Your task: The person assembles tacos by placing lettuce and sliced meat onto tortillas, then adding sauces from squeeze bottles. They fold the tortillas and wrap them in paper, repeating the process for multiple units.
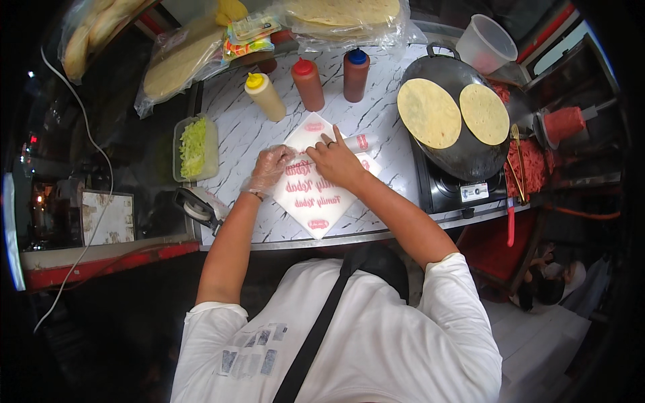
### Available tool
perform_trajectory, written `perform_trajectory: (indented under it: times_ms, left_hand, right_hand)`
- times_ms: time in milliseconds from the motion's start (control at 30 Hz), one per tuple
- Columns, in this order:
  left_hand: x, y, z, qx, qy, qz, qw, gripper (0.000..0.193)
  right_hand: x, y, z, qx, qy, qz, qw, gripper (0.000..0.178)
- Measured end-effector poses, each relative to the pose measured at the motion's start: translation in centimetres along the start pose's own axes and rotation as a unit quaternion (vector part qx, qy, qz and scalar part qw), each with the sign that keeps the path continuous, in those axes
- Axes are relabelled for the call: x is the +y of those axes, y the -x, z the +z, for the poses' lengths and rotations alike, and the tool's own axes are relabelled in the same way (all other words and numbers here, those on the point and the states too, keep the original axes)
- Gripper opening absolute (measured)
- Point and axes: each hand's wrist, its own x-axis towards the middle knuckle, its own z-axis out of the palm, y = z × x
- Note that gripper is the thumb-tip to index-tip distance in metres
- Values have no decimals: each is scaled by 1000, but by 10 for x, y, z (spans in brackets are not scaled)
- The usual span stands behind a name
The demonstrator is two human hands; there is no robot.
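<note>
A white wrapping paper (pixel 308 203) with red print lies slantwise on the counter before me. My left hand (pixel 270 169), in a clear plastic glove, has its fingers bent together on the paper's left part. My right hand (pixel 334 161) is bare with a ring on one finger. Its fingers are spread and pressed over a rolled part of paper (pixel 359 142), whose printed end sticks out to the right. Whatever lies inside the roll is hidden. Both hands' fingertips nearly meet at the middle of the sheet.
Beyond the paper stand yellow-capped (pixel 266 97), red-capped (pixel 308 85) and blue-capped (pixel 355 75) squeeze bottles. Shredded lettuce fills a tub (pixel 213 149) at left. Two flatbreads (pixel 430 113) lie on a dark pan (pixel 451 158) over a stove. Tongs (pixel 517 161) rest by red meat (pixel 535 168).
</note>
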Motion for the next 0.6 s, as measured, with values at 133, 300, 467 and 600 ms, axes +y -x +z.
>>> perform_trajectory:
  times_ms: [133, 300, 467, 600]
  left_hand:
    - [-4, -5, 0, 84, -204, 130, 967, 11]
    - [6, 21, 10, 166, -154, 121, 966, 14]
    - [5, 16, 4, 138, -177, 25, 974, 17]
    - [6, 2, 12, 147, -319, 49, 935, 21]
  right_hand:
    - [6, -12, -4, -26, 38, 2, 999, 25]
    - [11, -22, -10, -71, 29, 30, 997, 23]
    - [17, -31, -7, -109, -3, 75, 991, 29]
    - [11, -35, -3, -36, 54, 102, 993, 42]
